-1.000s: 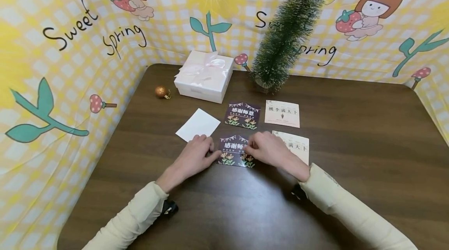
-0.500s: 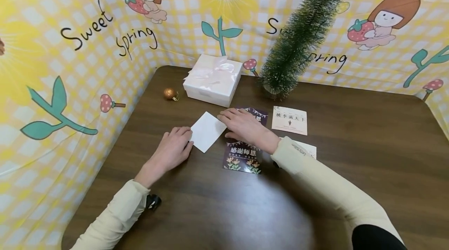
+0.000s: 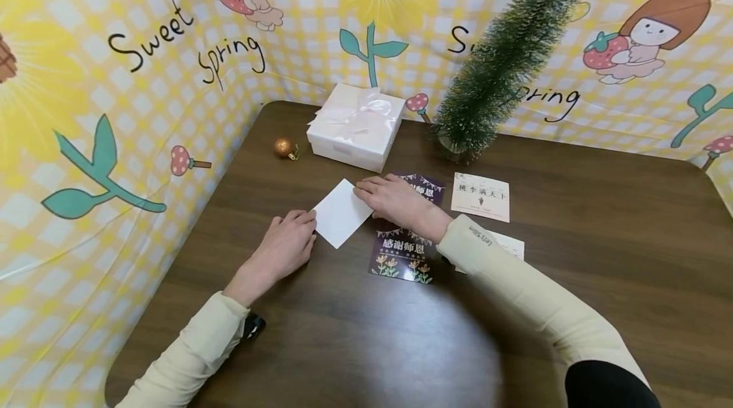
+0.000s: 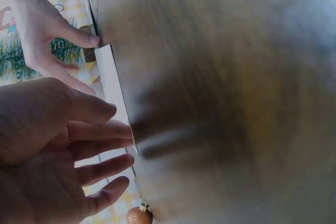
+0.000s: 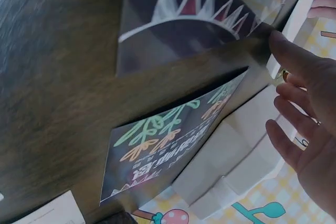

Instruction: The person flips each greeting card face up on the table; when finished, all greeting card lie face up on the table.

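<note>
A white blank card (image 3: pixel 342 214) lies at an angle on the table between my two hands in the head view. My left hand (image 3: pixel 284 242) touches its left corner, fingers extended side by side and thumb apart, as the left wrist view shows at the card's edge (image 4: pixel 116 85). At the card's right corner, my right hand (image 3: pixel 403 204) rests with its fingertips; the fingers look fairly straight in the right wrist view. Under that hand and forearm lie two dark purple cards with flowers, the nearer card (image 3: pixel 399 261) mostly visible and the farther card (image 3: pixel 434 192) partly covered.
A white gift box with ribbon (image 3: pixel 355 125) stands behind the white card, an orange bauble (image 3: pixel 283 147) to its left. A small green tree (image 3: pixel 492 77) stands at the back. Two pale cards lie at right, one farther card (image 3: pixel 480 198) and one nearer card (image 3: pixel 508 245), partly covered.
Both hands have left the nearer purple card and moved to the white card, left hand to its left corner, right hand to its right corner. Over the last half second they barely move.
</note>
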`<state>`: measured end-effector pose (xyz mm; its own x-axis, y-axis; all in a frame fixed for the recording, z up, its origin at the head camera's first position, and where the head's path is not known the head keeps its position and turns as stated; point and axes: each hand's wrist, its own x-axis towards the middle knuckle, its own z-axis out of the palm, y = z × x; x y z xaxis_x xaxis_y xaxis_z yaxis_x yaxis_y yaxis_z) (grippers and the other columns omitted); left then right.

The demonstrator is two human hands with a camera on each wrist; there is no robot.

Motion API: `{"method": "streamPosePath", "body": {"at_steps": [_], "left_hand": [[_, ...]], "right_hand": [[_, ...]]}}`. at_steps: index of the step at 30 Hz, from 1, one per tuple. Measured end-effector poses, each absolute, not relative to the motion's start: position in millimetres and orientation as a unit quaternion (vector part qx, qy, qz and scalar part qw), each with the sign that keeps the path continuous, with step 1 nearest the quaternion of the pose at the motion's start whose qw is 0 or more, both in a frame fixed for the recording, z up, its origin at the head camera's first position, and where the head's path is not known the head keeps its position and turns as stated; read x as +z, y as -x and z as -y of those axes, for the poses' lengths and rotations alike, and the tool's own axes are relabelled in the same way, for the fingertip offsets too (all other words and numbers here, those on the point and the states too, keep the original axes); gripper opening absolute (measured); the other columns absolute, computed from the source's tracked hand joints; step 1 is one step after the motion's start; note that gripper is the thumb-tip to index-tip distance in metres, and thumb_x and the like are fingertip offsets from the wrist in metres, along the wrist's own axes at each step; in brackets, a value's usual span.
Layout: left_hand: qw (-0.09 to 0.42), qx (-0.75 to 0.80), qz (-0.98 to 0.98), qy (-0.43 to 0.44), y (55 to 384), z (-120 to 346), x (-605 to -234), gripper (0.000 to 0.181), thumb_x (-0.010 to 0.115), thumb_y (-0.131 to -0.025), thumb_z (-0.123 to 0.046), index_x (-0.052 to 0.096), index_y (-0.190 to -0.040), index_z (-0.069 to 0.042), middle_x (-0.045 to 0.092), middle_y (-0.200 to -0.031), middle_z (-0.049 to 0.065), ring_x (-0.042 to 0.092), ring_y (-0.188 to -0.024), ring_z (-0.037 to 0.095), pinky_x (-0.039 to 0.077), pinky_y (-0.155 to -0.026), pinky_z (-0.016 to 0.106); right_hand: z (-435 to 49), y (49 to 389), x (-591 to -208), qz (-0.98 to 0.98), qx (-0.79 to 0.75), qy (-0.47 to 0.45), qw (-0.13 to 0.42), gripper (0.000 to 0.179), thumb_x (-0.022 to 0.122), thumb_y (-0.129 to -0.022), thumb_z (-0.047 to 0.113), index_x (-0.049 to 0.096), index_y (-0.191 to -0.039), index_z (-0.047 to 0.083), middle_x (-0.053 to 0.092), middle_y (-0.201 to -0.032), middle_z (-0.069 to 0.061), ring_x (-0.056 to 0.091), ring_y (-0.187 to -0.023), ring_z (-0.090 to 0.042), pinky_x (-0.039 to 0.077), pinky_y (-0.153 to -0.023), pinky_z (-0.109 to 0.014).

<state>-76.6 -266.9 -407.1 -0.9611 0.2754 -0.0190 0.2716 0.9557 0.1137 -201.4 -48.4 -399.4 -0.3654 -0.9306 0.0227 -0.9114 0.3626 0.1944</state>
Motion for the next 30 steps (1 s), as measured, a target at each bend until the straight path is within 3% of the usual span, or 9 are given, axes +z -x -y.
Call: {"method": "streamPosePath", "body": {"at_steps": [4, 7, 15, 26, 30], "left_hand": [[0.005, 0.058, -0.988, -0.146, 76, 270, -408, 0.023, 0.059, -0.090, -0.004, 0.066, -0.111, 0.005, 0.060, -0.130, 0.020, 0.052, -0.122, 0.038, 0.045, -0.084, 0.054], [-0.005, 0.065, -0.986, -0.156, 78, 271, -409, 0.022, 0.059, -0.087, 0.001, 0.067, -0.107, 0.005, 0.061, -0.128, 0.019, 0.052, -0.123, 0.038, 0.045, -0.083, 0.054], [-0.013, 0.084, -0.983, -0.164, 81, 274, -409, 0.015, 0.066, -0.085, -0.001, 0.065, -0.099, 0.003, 0.062, -0.123, 0.020, 0.053, -0.121, 0.038, 0.044, -0.084, 0.056], [-0.030, 0.170, -0.972, -0.160, 83, 286, -409, 0.021, 0.072, -0.084, -0.006, 0.062, -0.102, -0.003, 0.066, -0.108, 0.014, 0.060, -0.106, 0.032, 0.042, -0.082, 0.053], [-0.079, 0.209, -0.962, -0.157, 88, 282, -404, 0.013, 0.072, -0.086, -0.009, 0.065, -0.097, -0.007, 0.068, -0.092, 0.006, 0.064, -0.086, 0.025, 0.045, -0.075, 0.045]], "right_hand": [[49, 202, -402, 0.810, -0.084, -0.574, 0.082, 0.038, 0.061, -0.094, 0.012, 0.058, -0.132, 0.008, 0.059, -0.135, -0.007, 0.055, -0.125, -0.024, 0.046, -0.095, -0.040], [46, 203, -403, 0.798, -0.099, -0.588, 0.087, 0.034, 0.053, -0.096, 0.004, 0.060, -0.129, 0.009, 0.061, -0.133, -0.006, 0.056, -0.123, -0.023, 0.047, -0.092, -0.038], [38, 208, -401, 0.761, -0.090, -0.633, 0.107, 0.031, 0.054, -0.094, 0.003, 0.064, -0.122, 0.011, 0.065, -0.126, -0.005, 0.060, -0.115, -0.022, 0.045, -0.088, -0.035], [32, 209, -396, 0.717, -0.042, -0.647, 0.255, 0.028, 0.055, -0.093, 0.004, 0.063, -0.119, 0.008, 0.069, -0.117, -0.005, 0.064, -0.108, -0.019, 0.047, -0.088, -0.032], [29, 206, -390, 0.733, 0.016, -0.620, 0.280, 0.028, 0.058, -0.092, 0.002, 0.064, -0.118, 0.008, 0.070, -0.112, -0.003, 0.065, -0.102, -0.018, 0.047, -0.083, -0.032]]}}
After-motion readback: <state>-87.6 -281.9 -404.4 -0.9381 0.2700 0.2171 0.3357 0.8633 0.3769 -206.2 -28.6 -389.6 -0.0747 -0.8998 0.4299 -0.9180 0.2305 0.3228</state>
